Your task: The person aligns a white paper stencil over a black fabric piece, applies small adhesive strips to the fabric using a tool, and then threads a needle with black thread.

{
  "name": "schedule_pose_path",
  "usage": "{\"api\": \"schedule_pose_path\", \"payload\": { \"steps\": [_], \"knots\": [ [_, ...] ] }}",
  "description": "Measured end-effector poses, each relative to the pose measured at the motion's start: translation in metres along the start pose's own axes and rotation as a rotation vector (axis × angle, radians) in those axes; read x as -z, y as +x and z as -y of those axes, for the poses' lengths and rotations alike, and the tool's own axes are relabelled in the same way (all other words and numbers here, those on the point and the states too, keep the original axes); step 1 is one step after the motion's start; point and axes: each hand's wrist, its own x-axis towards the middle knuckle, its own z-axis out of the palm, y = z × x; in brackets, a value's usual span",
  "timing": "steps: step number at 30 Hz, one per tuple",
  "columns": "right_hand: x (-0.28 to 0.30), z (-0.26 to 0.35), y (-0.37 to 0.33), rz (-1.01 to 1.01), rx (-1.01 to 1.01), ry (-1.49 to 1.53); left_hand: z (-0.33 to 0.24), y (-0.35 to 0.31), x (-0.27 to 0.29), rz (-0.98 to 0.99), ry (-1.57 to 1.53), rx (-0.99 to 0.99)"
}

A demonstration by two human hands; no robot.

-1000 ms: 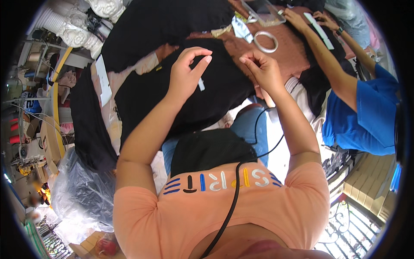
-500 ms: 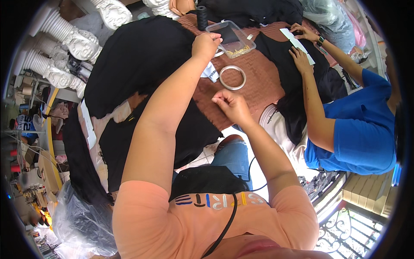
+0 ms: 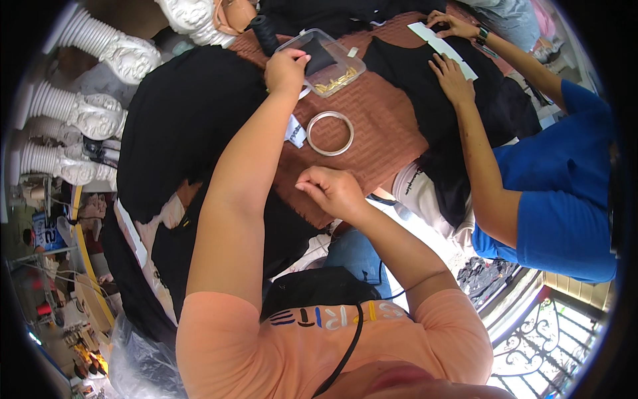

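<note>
My left hand point(image 3: 286, 72) is by the left side of a clear plastic container point(image 3: 359, 68), thumb and fingertips pinched together. Whatever those fingertips hold is too small to tell. Small gold-coloured pieces point(image 3: 336, 82) lie inside the container. Nearer to me, my right hand point(image 3: 332, 191) is curled above the edge of a brown textured cloth point(image 3: 382, 130), its fingers pressed together; I cannot make out anything in them. Between the hands, a pale ring-shaped roll point(image 3: 310, 134) lies on the cloth, beside a white label with dark print point(image 3: 295, 132).
Black fabric point(image 3: 186, 113) spreads over the left side. A black thread spool point(image 3: 264, 36) stands behind the container. At right, a co-worker in a blue shirt point(image 3: 558, 199) holds a white strip point(image 3: 444, 52) on more black fabric. White ornate columns point(image 3: 100, 120) stand at far left.
The view has shifted, so the table things appear further left. My right hand has drawn slightly away from the ring-shaped roll, toward me. My left hand stays by the container, still pinched.
</note>
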Motion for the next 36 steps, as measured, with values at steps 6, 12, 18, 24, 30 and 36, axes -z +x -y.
{"api": "schedule_pose_path", "payload": {
  "steps": [6,12,18,24,30,36],
  "knots": [
    [-0.002,-0.009,-0.002,-0.033,0.050,0.003,-0.009,-0.003,0.005,-0.023,0.072,-0.041],
    [-0.003,-0.007,-0.001,-0.040,0.048,0.031,-0.010,-0.007,0.017,-0.075,0.064,-0.135],
    [-0.003,-0.007,-0.002,-0.040,0.028,0.031,-0.019,-0.006,0.031,-0.170,0.018,-0.189],
    [0.000,-0.007,-0.004,-0.031,-0.027,0.021,-0.027,-0.045,0.093,-0.096,-0.309,-0.179],
    [-0.004,-0.006,-0.003,-0.023,-0.054,-0.003,0.025,-0.161,0.201,-0.090,-0.224,-0.051],
    [-0.005,-0.004,-0.001,-0.139,-0.117,0.092,0.094,-0.254,0.255,-0.071,0.166,-0.109]
  ]
}}
